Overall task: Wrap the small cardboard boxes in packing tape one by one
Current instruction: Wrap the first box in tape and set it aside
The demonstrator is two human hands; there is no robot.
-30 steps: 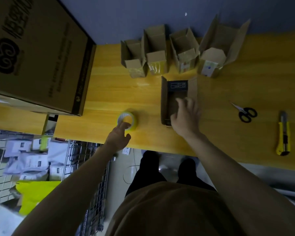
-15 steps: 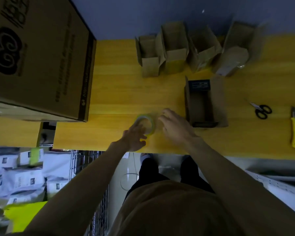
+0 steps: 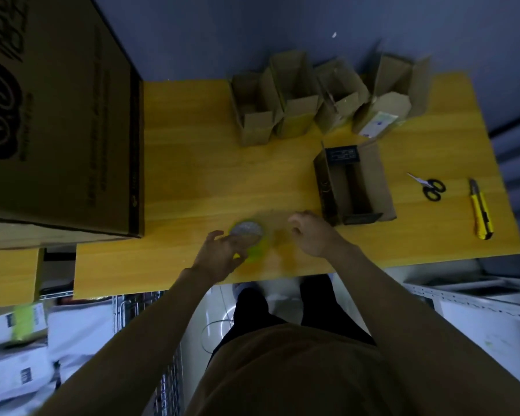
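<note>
Yellow tape roll held in left hand's grip.

Four small open cardboard boxes in a row at the back of the counter; one more open box lying nearer; one large carton at the left; one tape roll; one pair of scissors; one yellow utility knife; two hands

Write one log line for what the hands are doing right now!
step: fetching tape | left hand: grips tape roll | right hand: beside roll, fingers curled, touching nothing visible | open box: untaped on table
</note>
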